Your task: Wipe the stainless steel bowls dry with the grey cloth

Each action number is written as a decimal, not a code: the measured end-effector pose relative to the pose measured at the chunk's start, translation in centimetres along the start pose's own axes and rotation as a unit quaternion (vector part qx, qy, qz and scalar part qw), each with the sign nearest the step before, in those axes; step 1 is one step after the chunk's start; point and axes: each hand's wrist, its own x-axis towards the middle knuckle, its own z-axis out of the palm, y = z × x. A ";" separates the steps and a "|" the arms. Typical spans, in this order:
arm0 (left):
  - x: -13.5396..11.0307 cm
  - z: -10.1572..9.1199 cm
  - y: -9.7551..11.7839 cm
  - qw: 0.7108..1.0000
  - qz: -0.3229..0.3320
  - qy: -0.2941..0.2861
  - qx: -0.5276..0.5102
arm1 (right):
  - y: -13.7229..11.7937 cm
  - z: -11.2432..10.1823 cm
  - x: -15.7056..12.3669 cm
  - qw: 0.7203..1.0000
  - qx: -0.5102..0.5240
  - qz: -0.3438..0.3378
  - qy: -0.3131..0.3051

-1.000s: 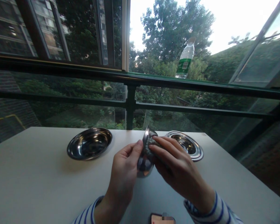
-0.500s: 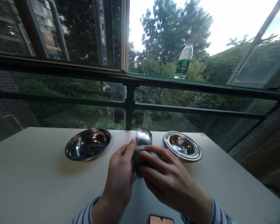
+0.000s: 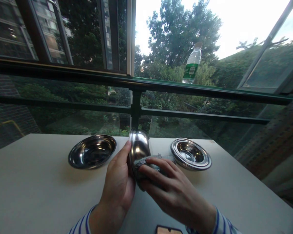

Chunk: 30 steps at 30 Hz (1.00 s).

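Currently the right hand (image 3: 177, 193) holds cloth (image 3: 139, 165) against a bowl (image 3: 139, 144).

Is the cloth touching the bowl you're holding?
Touching: in the head view, the cloth under the right hand lies against the outside of the held bowl.

The held bowl (image 3: 140, 145) is glossy metal, the cloth (image 3: 138, 164) rough-textured, the tabletop (image 3: 46, 191) smooth.

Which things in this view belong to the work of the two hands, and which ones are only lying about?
Belonging to the work:
tilted metal bowl, gripped by the left hand
patterned cloth, held against it by the right hand
probably the wide metal bowl and the nested-looking metal bowls

Just lying about:
smartphone
green-labelled plastic bottle
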 end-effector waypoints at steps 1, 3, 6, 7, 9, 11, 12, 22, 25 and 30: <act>0.0 0.1 0.2 1.000 0.003 0.010 -0.004 | 0.0 0.1 0.0 1.000 -0.005 -0.006 0.003; 0.0 0.2 0.5 1.000 0.009 0.027 -0.007 | 0.0 0.2 0.0 1.000 -0.013 -0.016 0.015; -0.3 0.2 0.4 1.000 -0.004 0.022 -0.008 | 0.0 0.2 0.0 0.999 -0.021 -0.016 0.037; -0.4 0.2 0.2 1.000 -0.009 0.012 -0.009 | 0.0 0.2 0.0 0.999 -0.022 -0.010 0.042; -0.6 0.0 0.0 1.000 -0.018 -0.003 -0.013 | -0.1 0.2 -0.1 0.999 -0.018 0.001 0.046; -0.6 0.0 -0.1 1.000 -0.021 -0.004 -0.019 | -0.1 0.2 -0.2 0.999 -0.008 0.003 0.038; -0.6 0.0 -0.1 1.000 -0.022 -0.002 -0.022 | 0.0 0.3 -0.2 1.000 -0.003 0.000 0.031; -0.6 0.1 -0.2 1.000 0.020 -0.016 -0.013 | 0.6 0.4 -0.5 0.998 0.037 0.046 0.034; -0.5 0.2 0.0 0.999 0.034 0.009 -0.020 | 0.6 0.5 -0.4 0.998 0.051 0.032 0.014; -0.6 0.4 -0.2 1.000 0.007 -0.008 -0.020 | 0.6 0.5 -0.3 0.993 0.045 0.072 0.087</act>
